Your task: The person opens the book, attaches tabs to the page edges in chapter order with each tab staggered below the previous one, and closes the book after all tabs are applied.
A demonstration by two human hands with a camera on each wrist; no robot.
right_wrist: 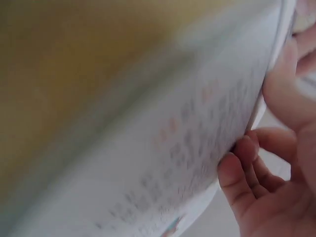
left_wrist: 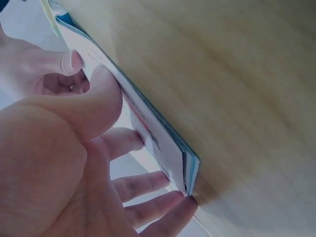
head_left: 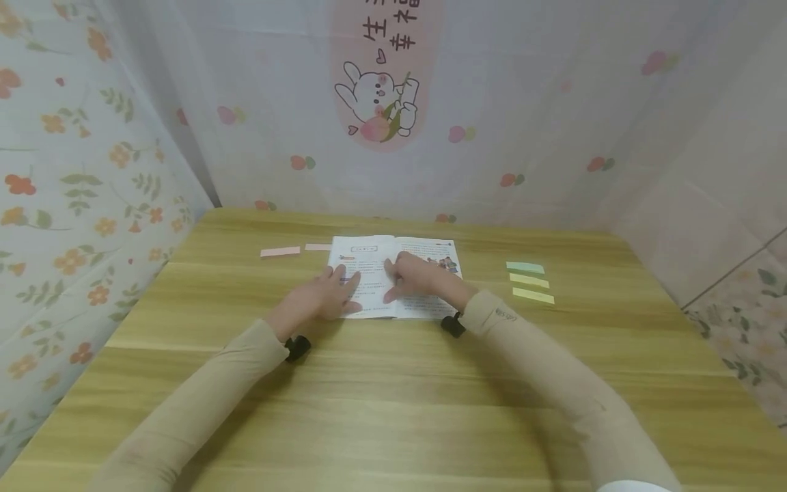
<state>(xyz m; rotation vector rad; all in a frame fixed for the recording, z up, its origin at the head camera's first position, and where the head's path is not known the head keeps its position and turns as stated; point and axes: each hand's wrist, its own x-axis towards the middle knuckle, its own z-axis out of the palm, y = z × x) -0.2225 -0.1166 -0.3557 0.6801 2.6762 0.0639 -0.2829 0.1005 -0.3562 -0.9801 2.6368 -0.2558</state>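
Note:
An open book (head_left: 375,296) with printed text and small pictures lies flat on the wooden table. My left hand (head_left: 328,294) rests on its left page, fingers spread and the thumb near the lower edge; in the left wrist view the fingertips (left_wrist: 183,201) reach the outer edge of the page. Beside the centre fold is my right hand (head_left: 415,275), its fingers bent and the thumb apart from them. In the right wrist view the right fingertips (right_wrist: 231,168) touch the paper along the fold, and no page shows between thumb and fingers.
Two pink paper strips (head_left: 280,252) lie left of the book, one partly at its edge. To the right are a green strip (head_left: 525,267) and two yellow strips (head_left: 532,295). A printed curtain (head_left: 516,123) hangs behind the table (head_left: 393,410).

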